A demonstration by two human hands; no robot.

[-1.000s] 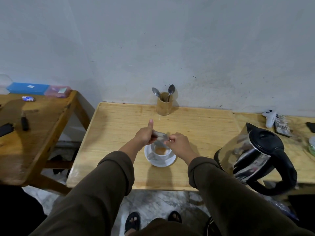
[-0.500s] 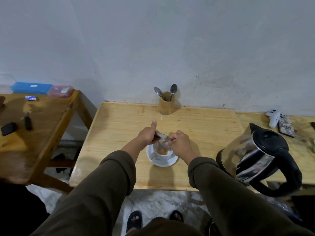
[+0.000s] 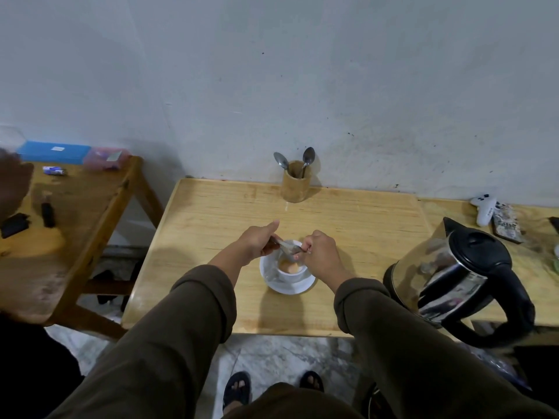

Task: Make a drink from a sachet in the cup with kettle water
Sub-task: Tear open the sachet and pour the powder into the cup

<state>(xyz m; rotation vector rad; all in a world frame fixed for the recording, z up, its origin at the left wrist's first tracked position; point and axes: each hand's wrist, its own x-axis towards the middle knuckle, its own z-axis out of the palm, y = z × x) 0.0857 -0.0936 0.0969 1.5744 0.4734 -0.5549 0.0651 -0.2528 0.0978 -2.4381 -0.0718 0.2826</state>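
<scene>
Hands (image 3: pixel 287 247) over wooden table (image 3: pixel 348 219), grey wall (image 3: pixel 332 86).

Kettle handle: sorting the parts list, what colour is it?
Black, like the lid; the kettle handle shows clearly in the head view.

You face a pale grey wall (image 3: pixel 302 71), scuffed and speckled with dark marks low down. Against it stands a light wooden table (image 3: pixel 348 213); a second, darker wooden table (image 3: pixel 81 225) sits to your left, set apart by a gap, its slanted leg (image 3: pixel 75 285) showing. A third tabletop (image 3: pixel 538 267) adjoins on the right. Under them you see a grey marbled floor (image 3: pixel 281 355). On the left table, a blue box (image 3: pixel 54 151) and a pink box (image 3: pixel 106 157) rest by the wall. The light is dim and even
</scene>
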